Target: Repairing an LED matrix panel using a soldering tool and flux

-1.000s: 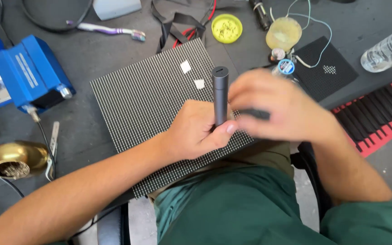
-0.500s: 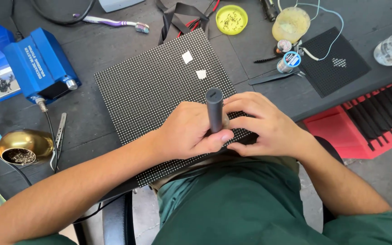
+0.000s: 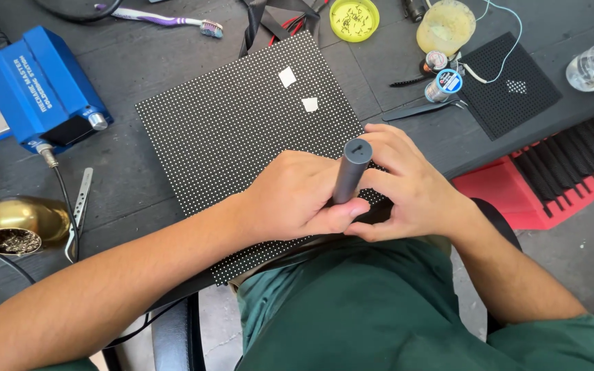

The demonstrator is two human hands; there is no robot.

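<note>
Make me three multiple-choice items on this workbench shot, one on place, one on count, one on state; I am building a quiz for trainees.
1. Where is the blue box?
A. left of the dotted panel
B. on the red rack
C. under the bottle

2. How many white squares lie on the dotted panel?
A. none
B. two
C. five

3. How does the grey cylindrical tool stand?
A. flat on the desk
B. inside the yellow dish
C. upright, gripped by both hands

Key: 1 A, it sits at the desk's left side. 2 B, two pale patches show near the top edge. 3 C, the left hand and right hand close around it.
</note>
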